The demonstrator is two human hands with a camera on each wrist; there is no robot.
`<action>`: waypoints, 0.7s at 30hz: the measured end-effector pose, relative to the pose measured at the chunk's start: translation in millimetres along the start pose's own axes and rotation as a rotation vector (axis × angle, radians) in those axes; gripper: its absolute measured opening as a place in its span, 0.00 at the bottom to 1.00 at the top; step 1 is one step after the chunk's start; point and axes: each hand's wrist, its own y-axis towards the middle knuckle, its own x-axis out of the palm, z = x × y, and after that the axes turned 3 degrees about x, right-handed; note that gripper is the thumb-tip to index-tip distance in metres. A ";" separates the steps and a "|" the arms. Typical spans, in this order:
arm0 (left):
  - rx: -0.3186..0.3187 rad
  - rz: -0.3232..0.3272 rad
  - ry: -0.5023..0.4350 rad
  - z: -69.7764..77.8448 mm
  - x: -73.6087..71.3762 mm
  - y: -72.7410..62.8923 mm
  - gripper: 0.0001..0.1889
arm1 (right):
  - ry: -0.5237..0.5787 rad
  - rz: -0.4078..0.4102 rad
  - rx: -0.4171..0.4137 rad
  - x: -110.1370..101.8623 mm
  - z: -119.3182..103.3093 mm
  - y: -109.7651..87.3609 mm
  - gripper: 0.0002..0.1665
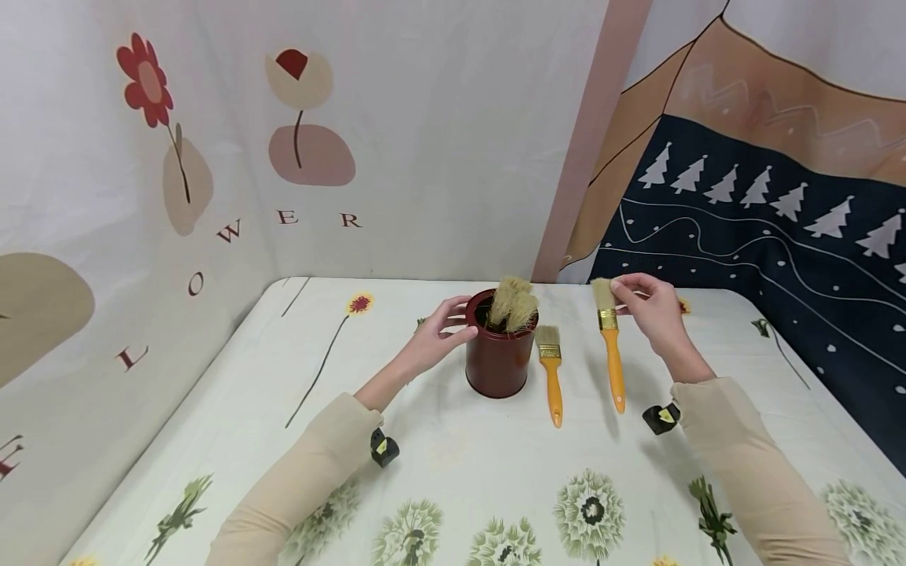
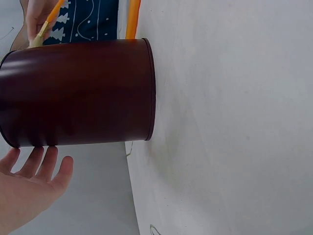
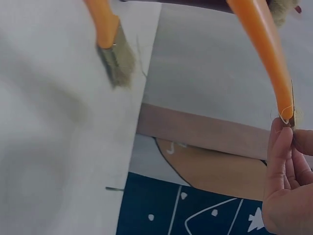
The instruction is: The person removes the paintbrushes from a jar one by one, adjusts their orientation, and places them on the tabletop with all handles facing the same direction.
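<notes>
A dark red cylindrical can [image 1: 497, 365] stands upright on the table, with pale bristly tufts [image 1: 513, 305] sticking out of its mouth. My left hand [image 1: 439, 334] is at the can's left side near the rim, fingers spread and fingertips against the wall; the left wrist view shows that hand [image 2: 34, 183] too. To the right, my right hand [image 1: 654, 310] pinches a paintbrush [image 1: 613, 365] by its bristles, the orange handle hanging downward. A second orange-handled paintbrush [image 1: 552, 376] lies between the can and the held brush. The can's inside is mostly hidden.
White cloth printed with flowers covers the table [image 1: 453, 464]. A pale curtain [image 1: 439, 141] hangs behind and to the left. At the right hangs a dark blue cloth [image 1: 786, 259] with white trees on it.
</notes>
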 end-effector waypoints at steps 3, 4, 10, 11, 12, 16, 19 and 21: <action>0.006 0.008 0.008 -1.2 0.3 -0.2 0.30 | -0.033 -0.026 0.028 7.3 -4.8 -9.6 0.24; 0.008 0.008 0.008 -1.0 0.3 -0.4 0.30 | -0.050 -0.039 0.031 9.4 -5.3 -12.5 0.24; -0.015 -0.005 -0.006 8.4 -0.3 -3.5 0.30 | -0.098 -0.102 0.089 20.3 -17.3 -31.5 0.26; -0.016 -0.007 -0.007 12.1 -0.2 -4.6 0.30 | -0.093 -0.110 0.115 21.5 -24.5 -36.2 0.26; -0.017 -0.008 -0.005 16.1 -0.1 -5.9 0.30 | -0.084 -0.134 0.133 21.6 -35.1 -41.6 0.25; -0.019 -0.014 0.007 30.5 0.4 -10.7 0.29 | -0.068 -0.205 0.205 22.0 -80.3 -64.5 0.20; -0.032 -0.015 0.011 34.1 0.5 -11.6 0.29 | -0.108 -0.241 0.222 23.8 -105.3 -77.2 0.16; -0.033 -0.015 0.014 34.9 0.5 -11.9 0.29 | -0.139 -0.257 0.228 25.9 -114.9 -82.3 0.14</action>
